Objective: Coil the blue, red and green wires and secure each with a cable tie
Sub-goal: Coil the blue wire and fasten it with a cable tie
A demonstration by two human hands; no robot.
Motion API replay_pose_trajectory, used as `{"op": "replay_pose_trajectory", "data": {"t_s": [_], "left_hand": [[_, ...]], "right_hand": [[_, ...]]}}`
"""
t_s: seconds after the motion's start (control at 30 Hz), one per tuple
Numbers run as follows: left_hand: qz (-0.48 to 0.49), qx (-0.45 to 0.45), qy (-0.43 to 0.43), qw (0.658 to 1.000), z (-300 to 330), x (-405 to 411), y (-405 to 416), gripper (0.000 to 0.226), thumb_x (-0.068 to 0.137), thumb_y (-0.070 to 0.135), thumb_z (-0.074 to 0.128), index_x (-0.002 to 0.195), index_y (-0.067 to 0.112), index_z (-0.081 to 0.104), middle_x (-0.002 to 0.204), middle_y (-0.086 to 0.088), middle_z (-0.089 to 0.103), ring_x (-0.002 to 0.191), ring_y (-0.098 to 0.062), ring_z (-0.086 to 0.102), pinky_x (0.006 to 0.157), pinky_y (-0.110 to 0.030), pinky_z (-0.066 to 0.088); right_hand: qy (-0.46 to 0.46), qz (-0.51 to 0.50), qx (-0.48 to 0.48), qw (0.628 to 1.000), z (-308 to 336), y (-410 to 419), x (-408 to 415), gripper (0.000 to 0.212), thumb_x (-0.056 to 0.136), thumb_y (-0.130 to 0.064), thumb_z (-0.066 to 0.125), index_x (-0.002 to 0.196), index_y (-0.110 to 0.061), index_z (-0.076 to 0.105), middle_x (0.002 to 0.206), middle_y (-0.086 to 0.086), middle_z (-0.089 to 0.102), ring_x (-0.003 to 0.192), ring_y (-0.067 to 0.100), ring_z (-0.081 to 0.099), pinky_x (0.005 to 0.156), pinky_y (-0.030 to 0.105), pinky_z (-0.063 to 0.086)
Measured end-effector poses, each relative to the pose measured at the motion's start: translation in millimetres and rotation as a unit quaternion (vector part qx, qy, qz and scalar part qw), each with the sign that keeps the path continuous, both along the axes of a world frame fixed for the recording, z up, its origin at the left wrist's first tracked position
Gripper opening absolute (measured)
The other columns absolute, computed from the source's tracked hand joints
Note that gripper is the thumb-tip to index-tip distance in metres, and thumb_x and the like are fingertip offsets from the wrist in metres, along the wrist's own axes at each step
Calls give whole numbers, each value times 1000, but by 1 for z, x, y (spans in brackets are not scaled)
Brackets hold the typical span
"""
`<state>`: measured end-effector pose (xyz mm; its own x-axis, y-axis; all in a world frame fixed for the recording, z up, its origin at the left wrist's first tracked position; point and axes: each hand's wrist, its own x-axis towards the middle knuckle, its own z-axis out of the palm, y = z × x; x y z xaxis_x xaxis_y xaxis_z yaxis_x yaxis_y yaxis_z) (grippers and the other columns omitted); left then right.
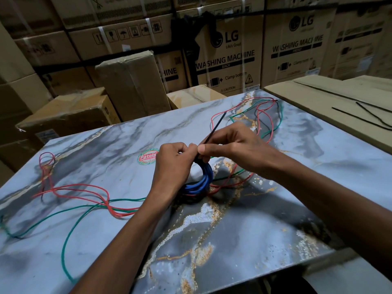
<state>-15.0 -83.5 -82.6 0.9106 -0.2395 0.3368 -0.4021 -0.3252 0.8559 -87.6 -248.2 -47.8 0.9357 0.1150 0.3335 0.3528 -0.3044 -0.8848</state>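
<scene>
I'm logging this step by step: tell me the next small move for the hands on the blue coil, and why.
Probably pull the black cable tie tight with the right hand while the left hand keeps gripping the blue coil. The tie's long tail sticks up from the right hand's pinch at the top of the coil, so it seems not yet cinched. The red wire and green wire lie loose on the table.

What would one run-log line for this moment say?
step: tying blue coil | left hand: grips coil | right hand: pinches black cable tie | red wire, green wire: loose on table
</scene>
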Motion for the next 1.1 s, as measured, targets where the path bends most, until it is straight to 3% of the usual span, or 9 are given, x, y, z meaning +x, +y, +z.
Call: {"op": "replay_pose_trajectory", "data": {"t_s": [0.13, 0.23, 0.33, 0.43, 0.53, 0.67, 0.77, 0.9, 1.1], "left_hand": [[-7, 2, 12, 1000, -2, 1, -2, 39, 77, 49, 52, 51, 20, 56, 41, 7, 39, 44, -14, 33, 53, -35, 32], [-2, -3, 14, 1000, -3, 1, -2, 40, 88, 41, 54, 53, 21, 57, 41, 7, 36, 45, -14, 32, 56, -37, 31], [-5, -7, 9, 1000, -4, 3, -1, 48, 93, 45, 53, 62, 8, 58, 44, 7, 36, 46, -17, 32, 56, -39, 31], [-13, -16, 0, 1000, -1, 1, -2, 55, 94, 44, 54, 66, -3, 52, 48, 1, 33, 47, -17, 29, 55, -38, 29], [-30, -31, 6, 999, 1, -1, -3, 56, 98, 36, 57, 65, -6, 42, 53, -9, 31, 46, -18, 26, 51, -32, 25], [-52, -24, 4, 998, 1, -3, -4, 56, 98, 35, 58, 61, -3, 41, 52, -9, 31, 45, -18, 24, 51, -34, 24], [-52, -21, 11, 998, 2, -5, -4, 53, 97, 34, 62, 55, 6, 45, 51, -6, 31, 43, -16, 25, 49, -31, 24], [-32, -27, 47, 998, 3, -7, -4, 48, 93, 31, 68, 54, 11, 49, 49, -6, 33, 42, -17, 25, 46, -24, 24], [-15, -12, 95, 995, -1, -5, -5, 41, 90, 14, 62, 53, 10, 47, 48, -5, 30, 43, -17, 26, 50, -26, 22]], "right_hand": [[-38, -49, 5, 998, -2, 0, 2, 15, 90, -21, 78, 81, -10, 77, 71, -3, 73, 71, 6, 67, 68, 20, 51], [-55, -72, -46, 995, -5, 1, 3, 16, 85, -27, 84, 84, -12, 78, 76, 1, 76, 76, 20, 74, 73, 43, 60], [-39, -70, -69, 994, -9, 0, 6, 13, 89, -27, 80, 89, -14, 81, 81, 1, 79, 82, 25, 76, 77, 49, 61], [1, -76, -22, 997, -10, 0, 8, 15, 92, -25, 76, 92, -11, 81, 83, 6, 78, 83, 20, 75, 71, 35, 61], [49, -86, 74, 992, -11, 3, 10, 16, 92, -16, 75, 88, -1, 78, 75, 10, 74, 67, 8, 67, 63, 20, 53], [61, -123, 111, 984, -12, 1, 11, 7, 86, -6, 79, 87, 1, 79, 75, 16, 75, 67, 15, 69, 65, 24, 56], [40, -155, 69, 985, -13, 2, 9, 7, 83, -12, 83, 87, -6, 81, 77, 11, 77, 74, 18, 74, 69, 29, 61], [25, -142, 96, 985, -7, 5, 4, 2, 81, -8, 82, 83, -8, 81, 81, 5, 79, 58, 1, 61, 56, 18, 45], [109, -70, 194, 973, -6, 15, 1, 18, 80, 7, 76, 68, -7, 74, 84, 7, 77, 70, 17, 52, 52, 18, 38]]}}
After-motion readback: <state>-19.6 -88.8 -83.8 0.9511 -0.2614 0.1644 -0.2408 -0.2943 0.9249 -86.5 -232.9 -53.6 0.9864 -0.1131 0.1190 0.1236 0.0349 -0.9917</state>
